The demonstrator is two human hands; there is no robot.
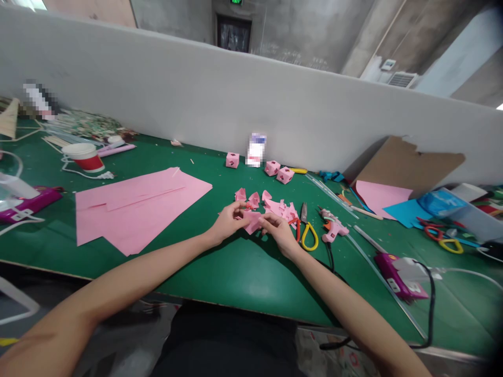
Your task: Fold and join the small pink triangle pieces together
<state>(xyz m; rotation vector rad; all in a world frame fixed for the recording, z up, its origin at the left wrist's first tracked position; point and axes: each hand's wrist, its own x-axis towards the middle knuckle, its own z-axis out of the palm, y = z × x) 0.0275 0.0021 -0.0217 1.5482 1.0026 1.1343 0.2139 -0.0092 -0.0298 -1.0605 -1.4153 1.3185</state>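
Note:
Between my two hands is a small piece of pink paper (252, 222), held over the green table. My left hand (228, 224) pinches its left edge, and my right hand (278, 230) grips its right edge with the fingertips. Just beyond lie several folded pink paper pieces (254, 199) and a heap of flat pink cut-outs (283, 210). Scissors (309, 233) with red and yellow handles rest right of my right hand. Farther back stand three pink paper boxes (232, 160) with cut openings.
Large pink sheets (145, 209) spread over the left of the green table (236, 277). A pink glue gun (333, 228) with a black cord lies right of the scissors. Purple power strips (398, 277), clear rods (332, 193) and a paper cup (84, 157) are around. A grey partition (157, 94) borders the back.

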